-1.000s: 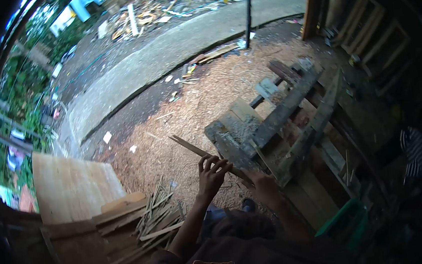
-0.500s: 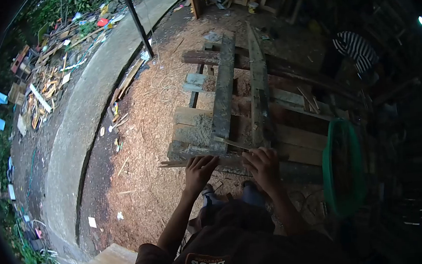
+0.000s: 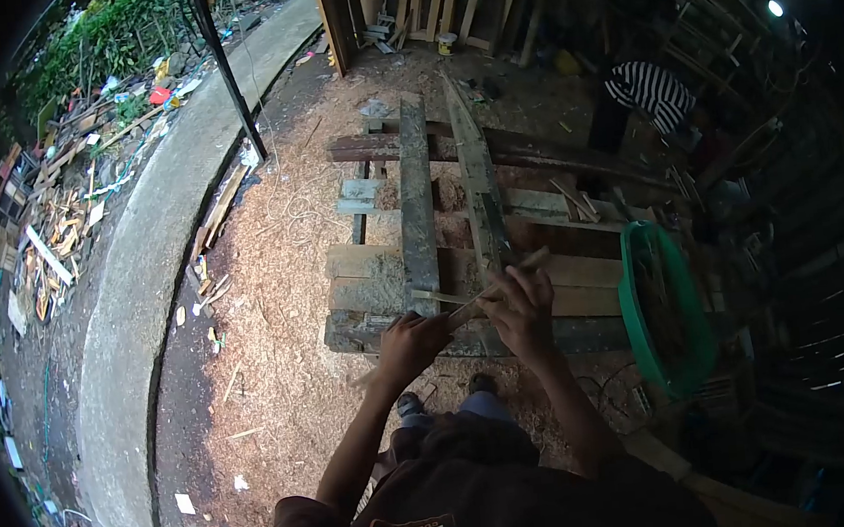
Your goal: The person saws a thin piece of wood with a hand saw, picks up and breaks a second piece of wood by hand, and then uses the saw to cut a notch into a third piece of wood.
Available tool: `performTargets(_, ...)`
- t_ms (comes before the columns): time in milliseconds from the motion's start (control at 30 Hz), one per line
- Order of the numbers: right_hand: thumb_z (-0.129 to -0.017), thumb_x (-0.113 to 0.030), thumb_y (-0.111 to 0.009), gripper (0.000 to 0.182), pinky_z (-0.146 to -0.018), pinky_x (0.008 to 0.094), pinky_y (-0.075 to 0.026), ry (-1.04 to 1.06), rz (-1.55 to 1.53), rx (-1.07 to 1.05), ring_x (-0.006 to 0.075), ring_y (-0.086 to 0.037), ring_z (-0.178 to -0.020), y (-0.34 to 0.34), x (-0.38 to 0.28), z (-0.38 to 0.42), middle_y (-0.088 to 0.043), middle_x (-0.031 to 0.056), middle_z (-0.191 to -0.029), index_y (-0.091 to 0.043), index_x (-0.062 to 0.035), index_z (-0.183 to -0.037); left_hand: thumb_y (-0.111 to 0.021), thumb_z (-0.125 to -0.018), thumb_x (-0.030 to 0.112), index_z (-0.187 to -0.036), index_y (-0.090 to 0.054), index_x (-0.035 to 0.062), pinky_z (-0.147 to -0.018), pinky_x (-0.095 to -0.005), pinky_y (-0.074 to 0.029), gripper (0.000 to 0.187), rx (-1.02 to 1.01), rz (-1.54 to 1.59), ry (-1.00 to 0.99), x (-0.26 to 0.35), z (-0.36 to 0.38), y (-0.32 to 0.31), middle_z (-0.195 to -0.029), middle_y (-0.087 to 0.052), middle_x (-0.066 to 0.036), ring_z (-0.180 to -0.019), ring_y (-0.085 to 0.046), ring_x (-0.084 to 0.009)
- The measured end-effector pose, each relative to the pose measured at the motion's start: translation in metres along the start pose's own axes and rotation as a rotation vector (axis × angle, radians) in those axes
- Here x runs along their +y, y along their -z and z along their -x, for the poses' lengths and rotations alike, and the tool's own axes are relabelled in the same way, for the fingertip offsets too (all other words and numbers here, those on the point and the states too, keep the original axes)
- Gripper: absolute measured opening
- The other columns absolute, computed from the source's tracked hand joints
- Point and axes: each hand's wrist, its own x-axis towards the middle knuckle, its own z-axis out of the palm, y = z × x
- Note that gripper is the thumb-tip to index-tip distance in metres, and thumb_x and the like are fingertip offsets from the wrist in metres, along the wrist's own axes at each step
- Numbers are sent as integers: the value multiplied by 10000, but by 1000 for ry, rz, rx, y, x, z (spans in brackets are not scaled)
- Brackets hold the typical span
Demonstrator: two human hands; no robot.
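Both hands grip a narrow wooden strip, held at a slant in front of my body, its right end higher in the picture. My left hand is closed around its left part, and the blurred left end pokes out below that hand. My right hand has its fingers bent around the right part, near the end. Under and beyond the hands is a low bench of rough timbers, with a long plank and a second plank lying across it. A thin stick lies just beyond my left hand.
A green basin holding wood pieces stands at the bench's right. Shavings cover the ground on the left, beside a concrete kerb. A person in a striped shirt bends over at the back right. A dark post rises at upper left.
The strip has turned from nearly level to slanted, its right end raised and its left end lowered. My right hand has shifted its grip. The whole view has swung somewhat to the right.
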Motion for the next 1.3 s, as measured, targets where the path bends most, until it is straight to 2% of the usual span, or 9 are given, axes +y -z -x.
performTargets(100,-893,-152,-816,386,-1117,527,-416,-229,196,103,292,-547,-1332,-6,-27,-5,-709,63,-1226,-725,-141,-1269,-799,-874,252,-1098,-733,127,-730,-465,-585,265,143,-158,86,-5,-1,-15,-821,-742,-114,-813,-732,-338)
performTargets(167,-965,-209,-778,539,-1079,515,-469,-593,-139,210,320,-594,-1300,-39,-39,18,-719,107,-1186,-584,-107,-1458,-798,-875,256,-1092,-732,128,-722,-469,-585,261,110,-143,157,-3,1,-19,-833,-747,-119,-822,-733,-344)
performTargets(267,-1019,-216,-730,564,-997,440,-532,-967,-737,75,273,-659,-1211,-84,-50,55,-729,108,-1161,-498,-63,-1510,-805,-873,280,-1106,-718,126,-800,-468,-577,292,31,-116,250,0,0,-27,-847,-757,-125,-849,-735,-366)
performTargets(467,-1065,-204,-668,509,-858,317,-553,-1137,-1136,191,134,-683,-982,-68,-48,30,-705,45,-1058,-487,-40,-1512,-805,-893,331,-1264,-692,124,-1065,-451,-442,440,-145,-30,114,5,-6,-24,-1042,-772,-131,-1081,-716,-324)
performTargets(567,-1072,-190,-655,527,-820,302,-544,-1138,-1139,319,117,-645,-885,-75,-35,30,-654,21,-988,-476,-35,-1543,-779,-927,272,-1376,-664,142,-1132,-463,-391,481,-127,-113,-109,-2,-6,-18,-1354,-696,-90,-1300,-605,-266)
performTargets(700,-1074,-143,-631,451,-767,295,-531,-1100,-1239,277,102,-596,-877,-67,-18,25,-631,22,-1083,-547,-33,-1502,-807,-876,126,-1339,-681,95,-1128,-472,-424,480,142,-124,-171,-5,-9,-6,-1416,-655,-113,-1347,-572,-332)
performTargets(967,-986,-81,-693,266,-723,392,-531,-546,-512,10,270,-676,-842,-23,-22,3,-670,119,-1007,-746,-69,-1246,-795,-913,180,-1487,-568,183,-1263,-540,-241,618,353,-302,-168,-16,-16,6,-1611,-466,-110,-1551,-348,-314)
performTargets(1133,-907,-70,-773,215,-745,410,-537,-413,-362,-3,288,-693,-887,-5,-13,9,-691,99,-1006,-753,-58,-1120,-807,-900,189,-1315,-692,174,-1238,-526,-285,432,311,-389,-111,-32,-19,21,-1471,-603,-72,-1442,-492,-291)
performTargets(1300,-835,-74,-827,245,-841,433,-528,-246,-148,10,298,-674,-941,6,0,13,-693,73,-1011,-759,-75,-1070,-790,-839,72,-1063,-788,145,-876,-420,-525,236,342,-218,-188,-39,-12,14,-1046,-741,-29,-988,-667,-247)
